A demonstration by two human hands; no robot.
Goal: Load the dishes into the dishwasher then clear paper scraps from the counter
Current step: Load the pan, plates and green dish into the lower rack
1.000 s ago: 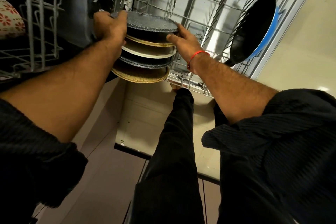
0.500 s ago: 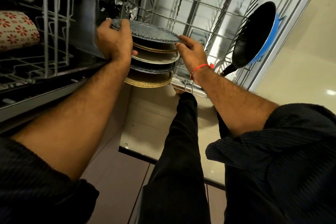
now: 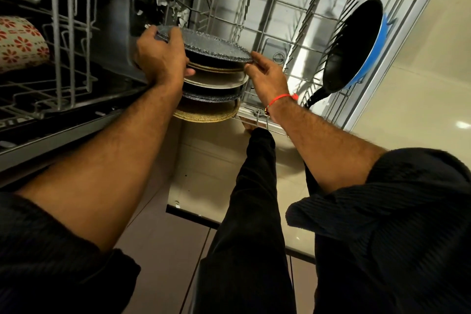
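Over the pulled-out lower rack [image 3: 267, 15] of the dishwasher, the person carries a stack of plates [image 3: 214, 76], dark speckled ones alternating with tan and pale ones. The left hand [image 3: 160, 58] grips the stack's left side, fingers curled over the top plate's rim and thumb under it. The right hand [image 3: 265, 74] pinches the right rim of the top plate [image 3: 204, 39] with its fingertips. The stack hangs in the air just above the rack's near corner, not yet resting in any tines. A blue frying pan [image 3: 356, 43] already leans on edge in the rack's right part, and patterned cups [image 3: 20, 43] sit in the upper rack at left.

The loading step seems to be in hand; the paper scraps and the desk are out of view. The next move likely calls for peeling off the top plate and standing it on edge between tines, while the left hand bears the rest.

Compared with a second ago, the stack sits a little higher and further over the rack, and the right hand's fingers have shifted from flat against the side to a pinch on the top rim.
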